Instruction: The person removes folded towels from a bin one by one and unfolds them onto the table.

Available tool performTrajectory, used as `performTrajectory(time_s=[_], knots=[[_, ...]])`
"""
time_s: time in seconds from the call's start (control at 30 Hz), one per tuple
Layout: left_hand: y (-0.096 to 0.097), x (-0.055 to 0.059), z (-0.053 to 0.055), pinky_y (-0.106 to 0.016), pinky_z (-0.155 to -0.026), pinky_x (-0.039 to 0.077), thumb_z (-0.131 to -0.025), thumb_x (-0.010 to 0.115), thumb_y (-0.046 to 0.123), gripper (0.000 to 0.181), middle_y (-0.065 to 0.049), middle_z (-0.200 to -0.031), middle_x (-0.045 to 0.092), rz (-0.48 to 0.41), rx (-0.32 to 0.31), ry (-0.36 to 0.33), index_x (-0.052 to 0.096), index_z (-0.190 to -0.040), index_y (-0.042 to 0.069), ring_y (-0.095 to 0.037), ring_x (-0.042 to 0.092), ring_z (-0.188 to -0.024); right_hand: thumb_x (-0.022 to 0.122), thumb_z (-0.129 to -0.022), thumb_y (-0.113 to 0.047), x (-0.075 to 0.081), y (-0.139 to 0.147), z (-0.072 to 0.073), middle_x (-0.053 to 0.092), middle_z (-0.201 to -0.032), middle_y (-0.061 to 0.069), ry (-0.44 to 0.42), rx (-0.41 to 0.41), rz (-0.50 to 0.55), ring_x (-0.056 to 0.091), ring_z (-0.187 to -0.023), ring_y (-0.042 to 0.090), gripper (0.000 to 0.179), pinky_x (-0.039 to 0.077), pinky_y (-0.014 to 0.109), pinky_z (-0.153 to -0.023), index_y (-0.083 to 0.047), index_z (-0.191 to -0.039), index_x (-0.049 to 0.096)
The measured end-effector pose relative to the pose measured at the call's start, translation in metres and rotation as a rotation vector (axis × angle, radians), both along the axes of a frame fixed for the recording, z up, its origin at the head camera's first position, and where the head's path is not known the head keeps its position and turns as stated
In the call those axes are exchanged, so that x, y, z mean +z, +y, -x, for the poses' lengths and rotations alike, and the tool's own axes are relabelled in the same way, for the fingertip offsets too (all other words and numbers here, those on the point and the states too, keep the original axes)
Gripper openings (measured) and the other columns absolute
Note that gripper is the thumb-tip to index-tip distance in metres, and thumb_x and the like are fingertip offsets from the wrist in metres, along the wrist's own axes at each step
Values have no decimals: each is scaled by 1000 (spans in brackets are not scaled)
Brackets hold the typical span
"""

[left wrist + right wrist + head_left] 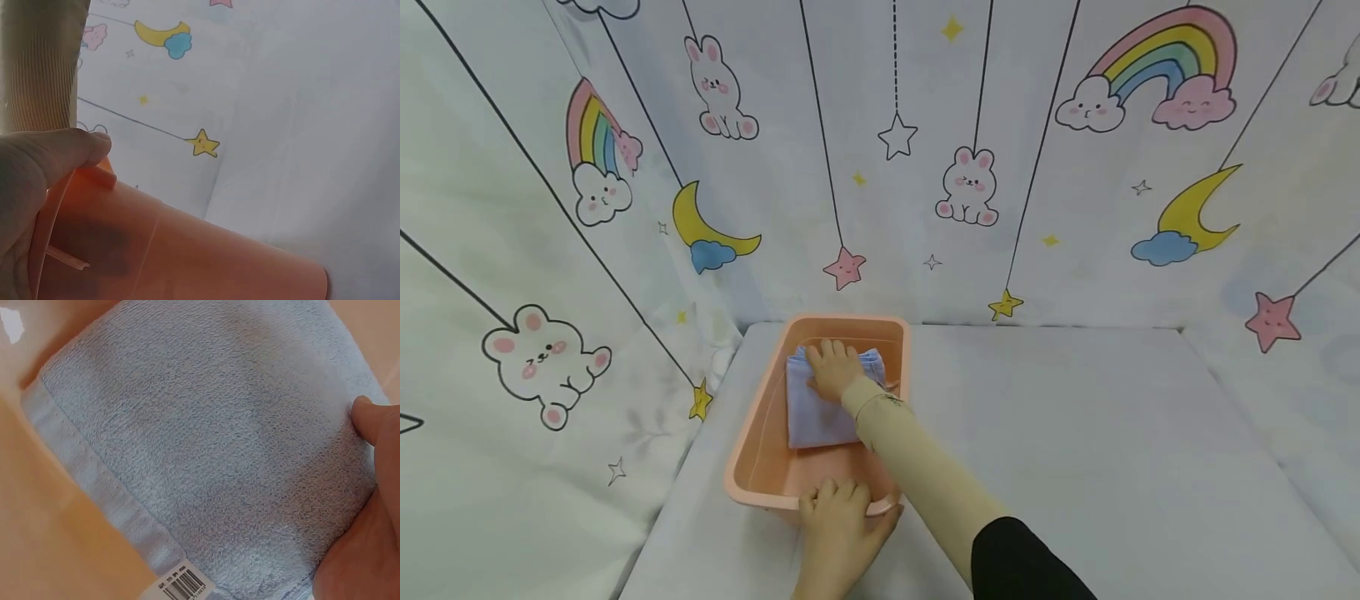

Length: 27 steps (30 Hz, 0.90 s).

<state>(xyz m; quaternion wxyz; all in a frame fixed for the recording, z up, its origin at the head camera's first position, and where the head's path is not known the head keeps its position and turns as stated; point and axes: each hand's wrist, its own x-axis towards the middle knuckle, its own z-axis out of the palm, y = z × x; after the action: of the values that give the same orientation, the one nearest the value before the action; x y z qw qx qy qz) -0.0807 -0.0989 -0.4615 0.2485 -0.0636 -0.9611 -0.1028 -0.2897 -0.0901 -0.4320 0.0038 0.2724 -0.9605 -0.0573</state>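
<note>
A folded light-blue terry towel point(820, 427) lies inside a peach plastic basin point(758, 433) on the left part of the table. On the towel's far half rests my right hand point(833, 372), its fingers spread over the cloth. The right wrist view shows the thumb of that hand point(369, 550) against the towel point(206, 425), with a white barcode tag point(184, 584) at its hemmed edge. My left hand point(841, 529) grips the basin's near rim. Its fingers go over the rim inside, and the thumb shows outside in the left wrist view.
The white table surface point(1075, 450) extends to the right of the basin. A white curtain point(820, 167) printed with rabbits, stars, moons and rainbows hangs behind and along the left side. My right forearm crosses over the basin's right edge.
</note>
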Motion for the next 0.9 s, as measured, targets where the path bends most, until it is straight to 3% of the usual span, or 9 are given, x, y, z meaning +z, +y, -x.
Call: performTrajectory(time_s=[0.3, 0.67, 0.9], knots=[[-2, -1, -1, -37, -70, 27, -68, 71, 55, 40, 6, -61, 50, -29, -16, -9, 53, -62, 20, -14, 42, -67, 45, -93, -50, 21, 10, 3, 41, -122, 5, 39, 34, 100, 42, -110, 21, 49, 37, 34, -93, -18, -129, 33], [-3, 1, 6, -39, -71, 28, -68, 71, 55, 39, 6, -60, 50, -46, -31, 7, 54, -63, 19, -15, 43, -67, 45, -94, -47, 61, 20, 1, 37, -120, 4, 20, 44, 146, 38, -109, 20, 46, 35, 33, -94, -17, -127, 31], [-3, 1, 4, -40, -74, 28, -68, 71, 54, 39, 6, -59, 49, -59, -36, -9, 54, -63, 19, -15, 43, -68, 45, -93, -49, 80, 28, -4, 36, -117, 3, 20, 60, 177, 37, -106, 19, 48, 34, 32, -90, -18, -126, 29]])
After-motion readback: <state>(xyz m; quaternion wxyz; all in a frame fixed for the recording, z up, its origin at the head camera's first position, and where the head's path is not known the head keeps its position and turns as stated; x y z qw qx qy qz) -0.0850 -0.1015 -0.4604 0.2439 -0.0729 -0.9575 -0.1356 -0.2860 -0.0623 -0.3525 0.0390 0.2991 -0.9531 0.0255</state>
